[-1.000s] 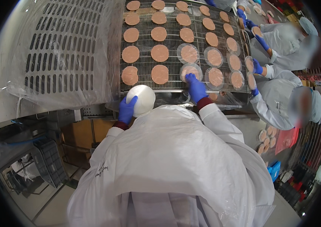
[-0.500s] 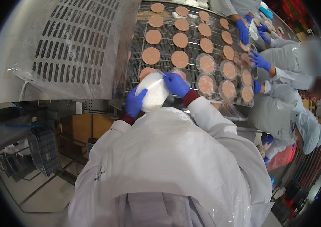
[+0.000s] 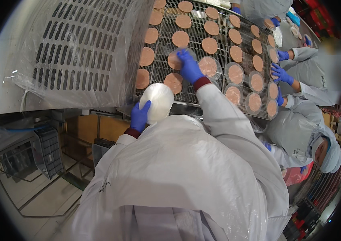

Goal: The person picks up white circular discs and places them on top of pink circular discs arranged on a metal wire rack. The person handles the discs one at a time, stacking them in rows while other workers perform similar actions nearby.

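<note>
The right hand (image 3: 189, 67) presses flat, fingers together, on a film-covered patty (image 3: 174, 60), while the left hand (image 3: 140, 116), fingers clamped, holds a stack of white discs (image 3: 157, 102); next, I judge, 1 disc must be peeled off for the bare patty (image 3: 173, 81) just below the right fingers.

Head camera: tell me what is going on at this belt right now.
A person in a white coat and blue gloves stands at a wire mesh belt carrying rows of round pinkish patties. The left hand holds a stack of white round sheets at the belt's near edge. The right hand reaches out and lays a clear round sheet on one patty. Patties further right already carry clear sheets. Other workers' gloved hands work along the right side.
</note>
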The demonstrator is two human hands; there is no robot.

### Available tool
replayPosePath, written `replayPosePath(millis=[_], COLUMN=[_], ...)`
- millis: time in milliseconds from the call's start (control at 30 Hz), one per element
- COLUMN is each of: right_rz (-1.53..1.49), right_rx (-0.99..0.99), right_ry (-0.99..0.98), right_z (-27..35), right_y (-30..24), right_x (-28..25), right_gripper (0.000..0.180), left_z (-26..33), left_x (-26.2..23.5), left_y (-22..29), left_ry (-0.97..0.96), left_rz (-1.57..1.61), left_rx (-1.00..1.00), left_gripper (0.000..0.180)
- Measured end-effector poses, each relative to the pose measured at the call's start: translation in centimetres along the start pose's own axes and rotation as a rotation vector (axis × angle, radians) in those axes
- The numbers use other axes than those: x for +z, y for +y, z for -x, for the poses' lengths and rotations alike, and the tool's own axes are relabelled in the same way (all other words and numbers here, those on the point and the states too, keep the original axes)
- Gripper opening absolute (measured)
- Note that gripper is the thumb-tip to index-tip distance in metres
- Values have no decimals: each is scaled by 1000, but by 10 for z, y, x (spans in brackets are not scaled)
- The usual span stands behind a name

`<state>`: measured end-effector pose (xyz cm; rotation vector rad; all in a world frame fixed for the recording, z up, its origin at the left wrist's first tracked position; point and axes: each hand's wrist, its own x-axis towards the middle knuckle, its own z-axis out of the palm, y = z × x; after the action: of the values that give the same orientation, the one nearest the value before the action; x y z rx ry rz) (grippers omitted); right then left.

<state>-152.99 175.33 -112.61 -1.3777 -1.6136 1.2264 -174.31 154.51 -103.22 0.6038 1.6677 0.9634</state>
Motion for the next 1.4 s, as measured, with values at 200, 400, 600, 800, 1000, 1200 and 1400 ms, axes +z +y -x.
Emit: replayPosePath(millis=[200,400,600,800,1000,1200,1400], right_rz=[234,236,384,533,64,-200,-92], right_rx=[-94,-207,-292,-223,18,304,327], right_ry=[-560,-277,164,-481,-340,-109,234], right_z=[47,59,-68,-5,115,194,242], right_y=[-128,-103,-86,-74,-77,-60,-53], right_x=[-7,-6,-23,43,-31,-93,-111], right_gripper=[47,19,26,26,14,10,12], left_z=[-6,7,12,18,-7,-41,-67], left_x=[12,-3,-19,-22,-7,41,100], left_y=[28,23,0,-5,-6,32,51], left_ry=[43,-3,101,129,-73,-312,-600], left_rz=[88,-48,42,62,160,-217,-11], left_rx=[100,89,0,-38,-38,80,61], left_gripper=[33,32,31,32,38,41,36])
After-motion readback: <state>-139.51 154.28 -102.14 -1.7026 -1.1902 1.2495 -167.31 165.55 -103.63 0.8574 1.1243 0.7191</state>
